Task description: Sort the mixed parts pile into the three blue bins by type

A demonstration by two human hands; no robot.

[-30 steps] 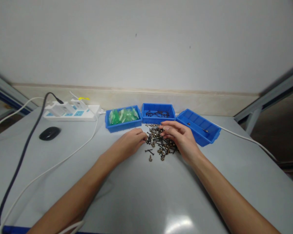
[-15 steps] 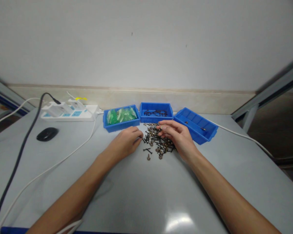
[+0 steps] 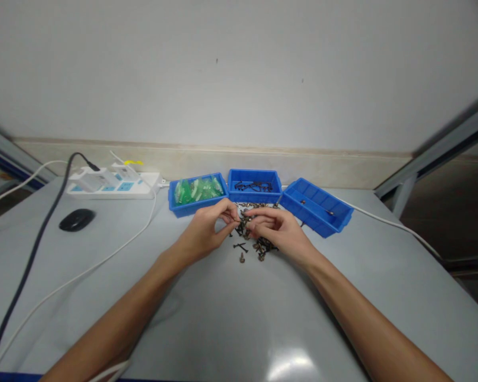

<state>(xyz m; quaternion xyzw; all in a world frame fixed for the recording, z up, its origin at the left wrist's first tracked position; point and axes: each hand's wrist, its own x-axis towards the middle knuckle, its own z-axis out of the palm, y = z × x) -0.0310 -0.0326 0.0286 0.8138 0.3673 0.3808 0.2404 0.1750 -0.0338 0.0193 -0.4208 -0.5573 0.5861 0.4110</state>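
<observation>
head view | at the person's head | faces forward and down | table (image 3: 231,313) close below, wall (image 3: 258,106) beyond

Right hand (image 3: 282,233) hides part of screw pile (image 3: 264,246); forearms (image 3: 121,313) cut off below.

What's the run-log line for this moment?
black and bronze metal screws: piled on flat grey tabletop | left hand: at pile's left, hold unclear | right hand: over pile, hold unclear | middle blue rectangular plastic bin: behind pile

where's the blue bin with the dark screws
In the head view, the middle blue bin stands beyond the screw pile, between the green-packet bin at left and the angled bin at right.
</observation>
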